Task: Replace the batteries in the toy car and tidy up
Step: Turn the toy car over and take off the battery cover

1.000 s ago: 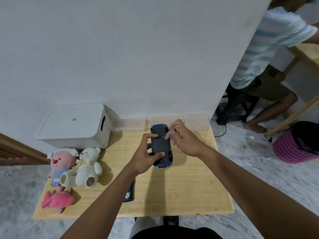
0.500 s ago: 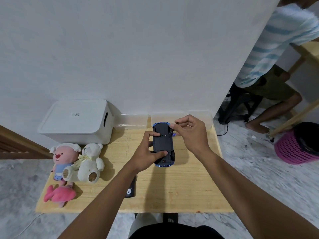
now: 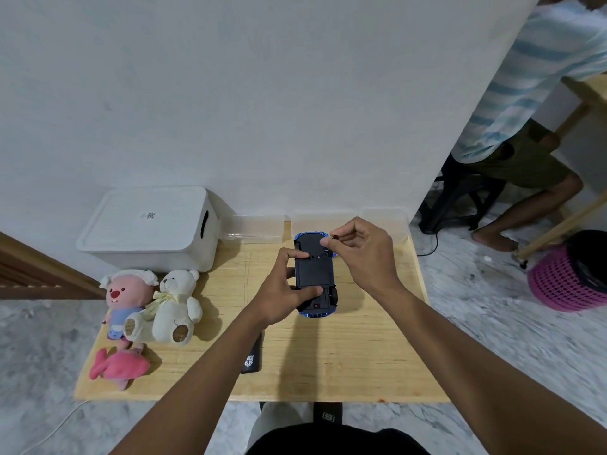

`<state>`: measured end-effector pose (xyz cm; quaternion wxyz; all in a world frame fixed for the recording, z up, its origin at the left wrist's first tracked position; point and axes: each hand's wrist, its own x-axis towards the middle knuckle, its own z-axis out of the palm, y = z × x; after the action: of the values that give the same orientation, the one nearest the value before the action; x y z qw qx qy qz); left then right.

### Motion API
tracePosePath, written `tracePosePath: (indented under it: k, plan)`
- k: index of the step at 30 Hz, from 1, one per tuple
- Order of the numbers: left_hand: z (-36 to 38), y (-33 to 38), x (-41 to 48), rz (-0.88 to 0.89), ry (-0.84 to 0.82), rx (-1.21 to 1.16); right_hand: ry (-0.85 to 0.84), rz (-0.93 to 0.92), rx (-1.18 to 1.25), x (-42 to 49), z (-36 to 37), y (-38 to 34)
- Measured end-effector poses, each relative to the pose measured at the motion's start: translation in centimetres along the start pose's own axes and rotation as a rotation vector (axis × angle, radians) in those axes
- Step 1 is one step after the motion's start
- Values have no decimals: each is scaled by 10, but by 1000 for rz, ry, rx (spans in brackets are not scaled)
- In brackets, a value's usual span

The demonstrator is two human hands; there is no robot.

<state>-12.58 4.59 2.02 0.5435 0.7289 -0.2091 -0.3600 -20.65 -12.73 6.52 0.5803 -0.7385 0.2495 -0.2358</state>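
Observation:
The blue toy car (image 3: pixel 313 270) lies upside down on the wooden table (image 3: pixel 361 356), its black underside facing up. My left hand (image 3: pixel 279 297) grips the car's left side, thumb on the near end and fingers on the far end. Over the car's far right corner, my right hand (image 3: pixel 364 254) pinches a small dark piece (image 3: pixel 336 237) between thumb and forefinger, just above the underside. I cannot tell what the piece is. No batteries show.
A white lidded box (image 3: pixel 147 228) stands at the back left, with clear containers (image 3: pixel 258 226) along the wall. Two plush toys (image 3: pixel 174 303) and a pink plush fish (image 3: pixel 120 366) lie at the left. A black object (image 3: pixel 252 359) sits under my left forearm. A seated person (image 3: pixel 525 93) and a pink basket (image 3: pixel 565 280) are at the right.
My right hand has lifted from the car's underside and now pinches a small dark piece above the far right corner. My left hand keeps its hold on the car.

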Motion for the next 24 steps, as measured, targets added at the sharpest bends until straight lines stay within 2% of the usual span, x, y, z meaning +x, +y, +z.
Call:
tracePosePath:
  k: [18, 24]
  plan:
    - [8, 6, 3, -1, 11, -18, 94, -28, -2, -3, -7, 4]
    - [8, 5, 2, -6, 29, -4, 14, -69, -98, -1, -5, 2]
